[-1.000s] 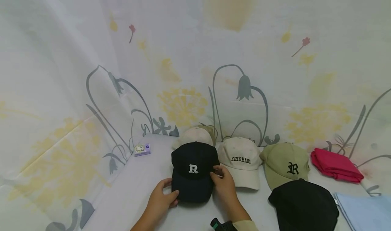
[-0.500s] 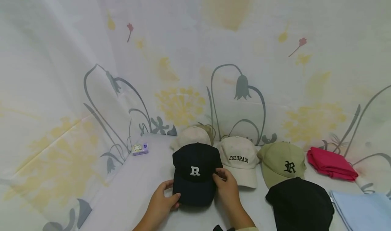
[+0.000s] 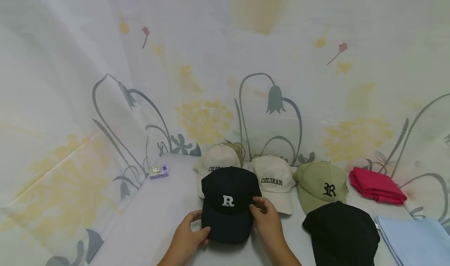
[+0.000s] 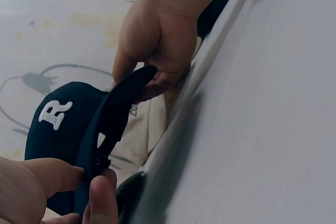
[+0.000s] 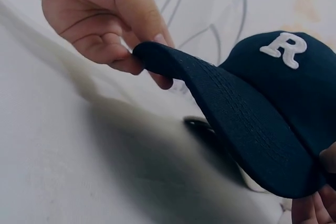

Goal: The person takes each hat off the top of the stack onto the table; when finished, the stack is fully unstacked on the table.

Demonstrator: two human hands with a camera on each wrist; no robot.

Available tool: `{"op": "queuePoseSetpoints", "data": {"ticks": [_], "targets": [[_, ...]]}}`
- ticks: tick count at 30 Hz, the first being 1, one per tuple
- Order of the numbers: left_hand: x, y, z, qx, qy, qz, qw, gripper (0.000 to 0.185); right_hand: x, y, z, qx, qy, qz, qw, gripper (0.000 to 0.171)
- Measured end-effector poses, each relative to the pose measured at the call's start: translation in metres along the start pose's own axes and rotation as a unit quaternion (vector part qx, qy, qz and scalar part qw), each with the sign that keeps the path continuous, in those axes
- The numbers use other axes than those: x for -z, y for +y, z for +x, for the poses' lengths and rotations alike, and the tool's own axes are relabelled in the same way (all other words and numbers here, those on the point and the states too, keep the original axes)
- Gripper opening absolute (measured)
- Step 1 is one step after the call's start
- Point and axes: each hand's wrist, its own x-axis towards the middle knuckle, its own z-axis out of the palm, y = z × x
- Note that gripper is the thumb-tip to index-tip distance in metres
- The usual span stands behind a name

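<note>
Navy cap with a white R [image 3: 227, 203] at the front middle of the white-covered table [image 3: 151, 223], brim toward the camera, crown toward the flowered backdrop [image 3: 225, 82]; long axis running from near edge to backdrop. R patch facing forward and slightly up.

Left hand [image 3: 191, 232] pinching the brim's left edge, thumb on top, fingers curled beneath. Right hand [image 3: 268, 223] pinching the brim's right side the same way, thumb near the crown's base.

From the head view alone: the row behind. Cream cap [image 3: 218, 162] directly behind the navy one, lettering partly hidden. White COLORADO cap [image 3: 275, 180] just right of it, then an olive cap with a black gothic R [image 3: 321, 184], a folded red cloth [image 3: 377, 186], a black cap [image 3: 342, 232] in the near right, and a pale blue cloth [image 3: 415, 240] at the right edge. Small purple packet [image 3: 159, 171] at the back left, well apart from the caps.

From the left wrist view alone: brim seen edge-on, curved, lifted clear of the table; left thumb and fingertip [image 4: 102, 198] clamped on its near corner, right hand [image 4: 157, 35] gripping the far corner.

From the right wrist view alone: ribbed stitching on the brim's top, brim raised off the table with a shadow under it, left hand [image 5: 105, 22] holding the far corner; of the right hand only fingertips [image 5: 310, 208] at the lower right corner.
</note>
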Motion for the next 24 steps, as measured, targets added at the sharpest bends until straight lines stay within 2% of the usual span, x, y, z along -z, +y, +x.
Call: {"op": "queuePoseSetpoints", "data": {"ticks": [7, 13, 24], "targets": [[-0.007, 0.005, -0.006, -0.011, -0.021, -0.016, 0.9996, 0.073, 0.014, 0.005, -0.003, 0.001, 0.003, 0.003, 1.000, 0.033], [-0.015, 0.005, -0.008, -0.005, -0.044, -0.005, 0.9990, 0.081, 0.025, 0.007, -0.007, 0.003, 0.007, -0.008, 1.000, 0.033], [-0.028, 0.009, -0.008, 0.000, -0.069, -0.004, 0.9976, 0.078, 0.044, 0.007, -0.014, -0.016, 0.022, -0.029, 0.999, 0.033]]}}
